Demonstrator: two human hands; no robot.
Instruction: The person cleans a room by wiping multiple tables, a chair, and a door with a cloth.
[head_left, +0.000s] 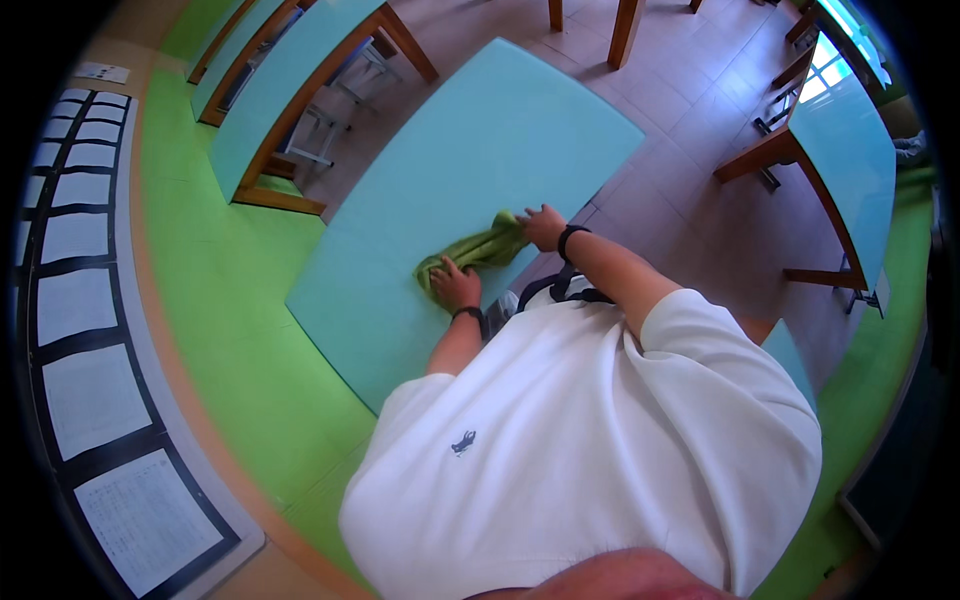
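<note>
A green cloth (480, 249) lies bunched and stretched lengthwise on a pale turquoise tabletop (480, 142). My left hand (456, 286) presses on its left end, fingers spread over the fabric. At the other end, my right hand (544, 227) has its fingertips on the cloth near the table's near edge. Each wrist wears a dark band. My palms and the cloth beneath them are hidden.
More turquoise-topped tables (300, 82) with wooden frames stand at the upper left, stools (319, 135) beneath. Another table (844, 150) is at the right. A display board (75, 300) with written sheets hangs on the green wall (217, 300). The floor (675, 97) is tiled.
</note>
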